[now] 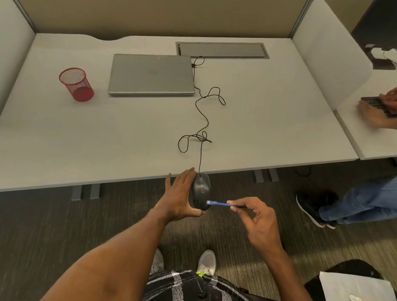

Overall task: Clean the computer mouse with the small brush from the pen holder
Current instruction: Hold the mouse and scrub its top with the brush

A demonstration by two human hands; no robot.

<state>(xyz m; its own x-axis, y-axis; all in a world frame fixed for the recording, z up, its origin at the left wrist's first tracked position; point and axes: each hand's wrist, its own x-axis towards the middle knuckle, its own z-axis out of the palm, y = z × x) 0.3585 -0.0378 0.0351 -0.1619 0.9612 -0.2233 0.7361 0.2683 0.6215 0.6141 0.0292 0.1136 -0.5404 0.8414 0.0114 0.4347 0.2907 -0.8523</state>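
The small brush (221,204) is already out of the red pen holder (77,84) and is pinched in the right hand (256,220), its tip at the computer mouse (201,191). The mouse is cupped by the left hand (179,197), fingers extended, just off the desk (120,142) edge. Brushing appears underway; most cleaning is judged still to be done.

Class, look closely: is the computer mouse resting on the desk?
No: the left hand holds the mouse off the desk edge, above the carpet.

The desk (71,142) bears a red pen holder (76,84), closed laptop (151,74) and cable (202,116).
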